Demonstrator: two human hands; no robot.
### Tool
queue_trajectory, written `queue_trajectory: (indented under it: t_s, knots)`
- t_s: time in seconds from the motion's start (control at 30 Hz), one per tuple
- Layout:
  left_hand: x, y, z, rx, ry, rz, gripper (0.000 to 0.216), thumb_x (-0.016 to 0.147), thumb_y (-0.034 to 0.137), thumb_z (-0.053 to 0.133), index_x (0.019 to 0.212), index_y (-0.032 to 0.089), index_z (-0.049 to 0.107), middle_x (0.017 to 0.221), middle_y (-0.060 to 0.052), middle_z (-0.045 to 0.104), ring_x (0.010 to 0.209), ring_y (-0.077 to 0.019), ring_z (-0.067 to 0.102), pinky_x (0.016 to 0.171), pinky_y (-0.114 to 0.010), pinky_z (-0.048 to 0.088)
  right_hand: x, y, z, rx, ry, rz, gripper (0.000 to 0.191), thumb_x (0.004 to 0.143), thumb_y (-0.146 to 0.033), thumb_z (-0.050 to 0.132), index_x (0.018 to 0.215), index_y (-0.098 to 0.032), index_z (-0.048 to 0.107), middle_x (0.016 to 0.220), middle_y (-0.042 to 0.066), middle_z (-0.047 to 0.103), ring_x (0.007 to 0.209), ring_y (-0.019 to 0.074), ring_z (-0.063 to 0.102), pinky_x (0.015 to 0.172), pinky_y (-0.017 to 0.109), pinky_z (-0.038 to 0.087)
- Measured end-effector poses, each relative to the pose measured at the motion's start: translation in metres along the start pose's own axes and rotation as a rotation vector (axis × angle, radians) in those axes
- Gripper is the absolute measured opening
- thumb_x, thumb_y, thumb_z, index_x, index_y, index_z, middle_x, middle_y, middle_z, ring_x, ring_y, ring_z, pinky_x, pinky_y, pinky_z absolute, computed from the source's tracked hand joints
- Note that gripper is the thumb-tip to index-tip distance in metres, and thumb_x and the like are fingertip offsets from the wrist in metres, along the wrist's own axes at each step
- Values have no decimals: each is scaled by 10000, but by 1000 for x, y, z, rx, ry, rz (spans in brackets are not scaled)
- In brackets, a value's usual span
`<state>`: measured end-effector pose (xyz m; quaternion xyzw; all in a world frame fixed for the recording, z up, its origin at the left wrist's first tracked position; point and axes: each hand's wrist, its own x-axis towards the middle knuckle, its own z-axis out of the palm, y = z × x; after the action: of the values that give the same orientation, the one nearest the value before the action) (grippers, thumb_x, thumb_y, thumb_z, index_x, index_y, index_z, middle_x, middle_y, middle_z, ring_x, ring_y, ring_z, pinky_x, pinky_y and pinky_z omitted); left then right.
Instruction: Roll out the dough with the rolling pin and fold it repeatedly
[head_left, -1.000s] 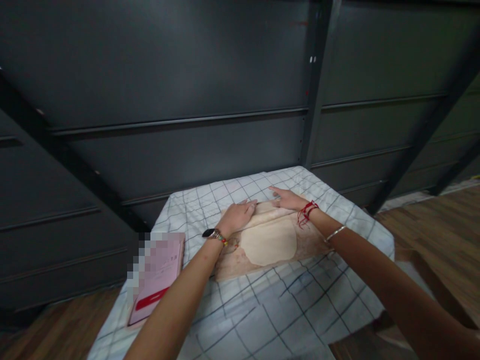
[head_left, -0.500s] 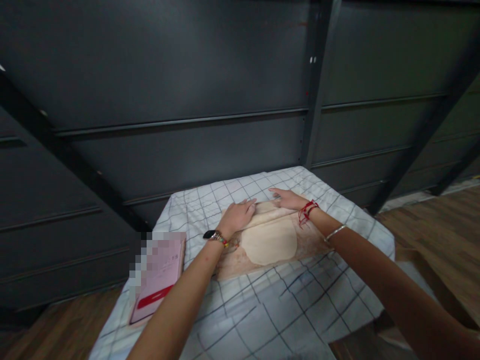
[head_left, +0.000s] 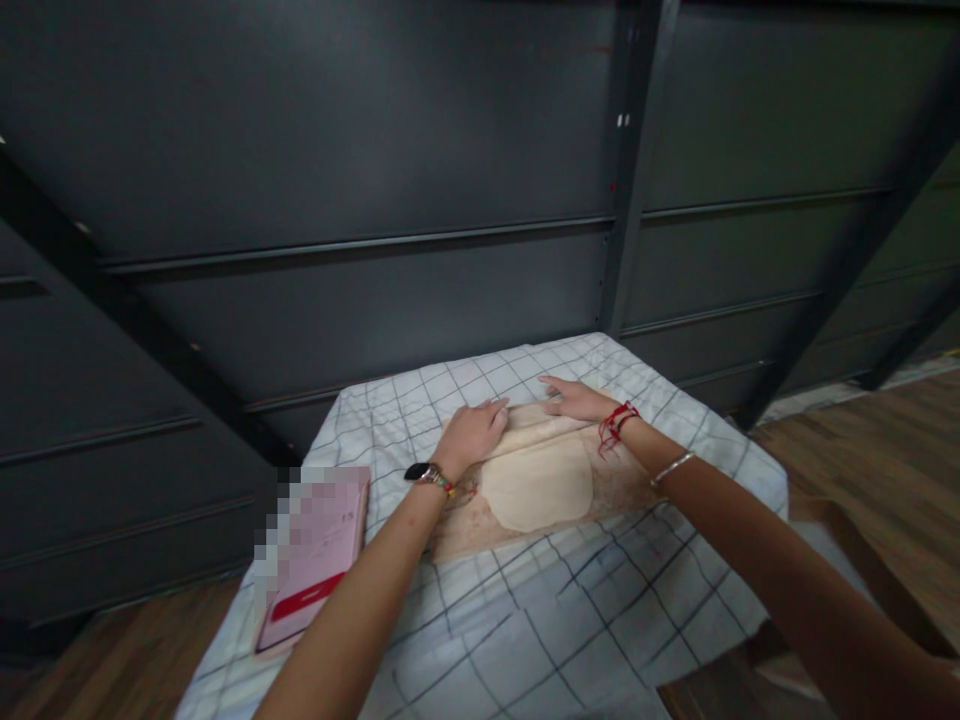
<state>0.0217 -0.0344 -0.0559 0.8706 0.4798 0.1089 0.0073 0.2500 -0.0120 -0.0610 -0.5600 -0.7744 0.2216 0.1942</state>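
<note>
A flattened sheet of pale dough (head_left: pixel 536 488) lies on a floured wooden board (head_left: pixel 626 478). Across its far part runs a pale, floury rolling pin (head_left: pixel 536 437), with a little dough showing beyond it. My left hand (head_left: pixel 474 435) lies palm down over the pin's left end, fingers stretched forward. Over the right end rests my right hand (head_left: pixel 577 400), its fingers extended and pointing left and away from me. Both palms hide the pin's ends, and neither hand's fingers visibly wrap round it.
A white checked cloth (head_left: pixel 495 640) covers the table. To the left, a pink-covered tablet or book (head_left: pixel 322 540) with a red strip lies on it, partly blurred out. A dark panelled wall (head_left: pixel 420 290) stands behind. At lower right is an open cardboard box (head_left: pixel 720 680).
Both hands keep almost the same place on the rolling pin. The view has shifted very slightly; the dough sheet looks unchanged.
</note>
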Motion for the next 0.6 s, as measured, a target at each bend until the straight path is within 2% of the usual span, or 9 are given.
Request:
queue_trajectory:
  t_s: [0.23,0.43,0.6]
  knots:
    - [-3,3,-4,18,14,-20,435,973,341,249,1273,212,536,1268,-35,594,1068,-196,594,948,-279,390,1,-2,-1,-13,-22,0,667,761,-194,596,1399,-167,404,1348,98,525,1175,234,525,1006,334,387]
    - [-7,9,-10,92,48,14,404,969,313,247,1167,203,582,1116,-55,670,949,-202,633,850,-288,424,-5,-2,1,6,69,-31,603,853,-334,526,1407,-150,378,1423,122,430,1256,226,454,1036,341,362]
    - [-8,9,-10,133,67,19,404,966,288,235,1099,192,605,1029,-74,690,902,-214,641,833,-308,421,-2,0,1,-17,13,0,655,801,-273,582,1413,-159,378,1407,113,455,1222,244,487,1035,348,359]
